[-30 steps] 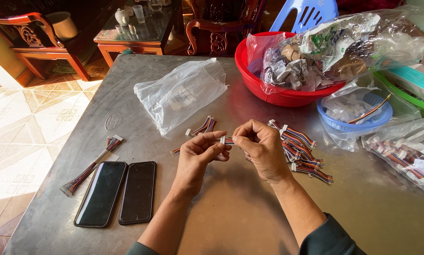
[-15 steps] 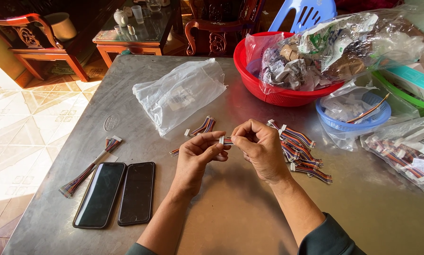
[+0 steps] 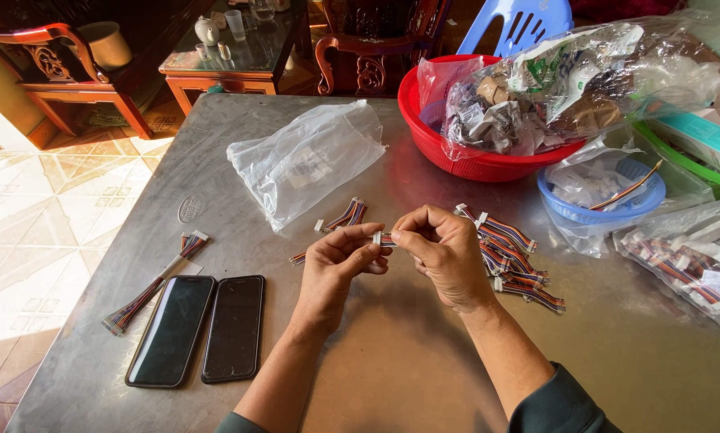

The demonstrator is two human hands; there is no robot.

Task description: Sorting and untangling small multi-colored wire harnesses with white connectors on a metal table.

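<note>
My left hand and my right hand meet over the middle of the grey metal table. Together they pinch a short multicoloured ribbon cable with a white connector, held between the fingertips of both. To the right of my right hand lies a pile of the same cables. A few more cables lie just beyond my left hand.
Two dark phones lie side by side at the front left, with a longer cable beside them. A clear plastic bag lies behind. At the right stand a red basin with bagged parts, a blue basket and bagged cables.
Both hands stay together on the cable and have barely moved; only the fingers shift slightly.
</note>
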